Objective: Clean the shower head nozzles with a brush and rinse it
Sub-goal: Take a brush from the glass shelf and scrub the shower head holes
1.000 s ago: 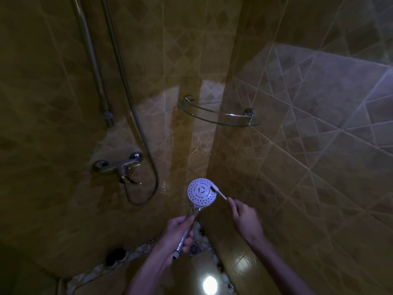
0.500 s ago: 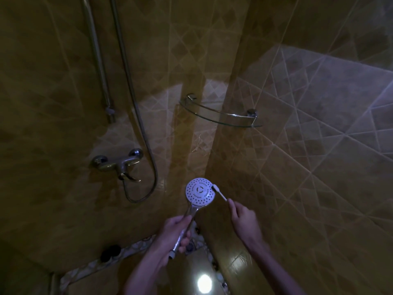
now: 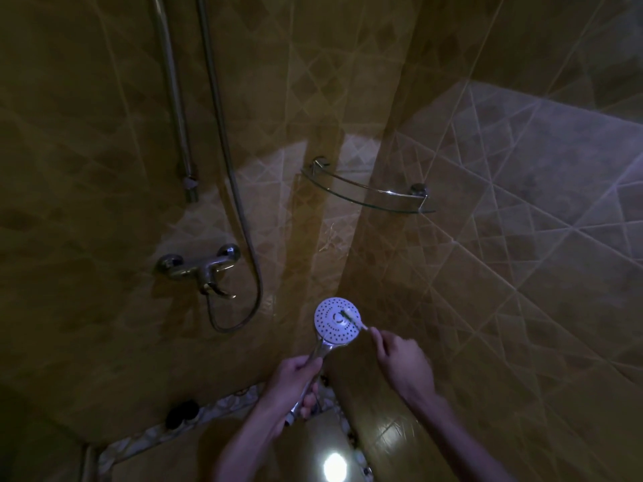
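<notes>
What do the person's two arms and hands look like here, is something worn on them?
Both forearms are bare as far as the picture shows: no sleeves, gloves, watch or bracelet are visible. The left hand and the right hand show no rings, though the light is dim, so small details may be missed.

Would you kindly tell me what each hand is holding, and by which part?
The left hand grips the shower head by its chrome handle; the right hand pinches the brush by its handle's rear end.
</notes>
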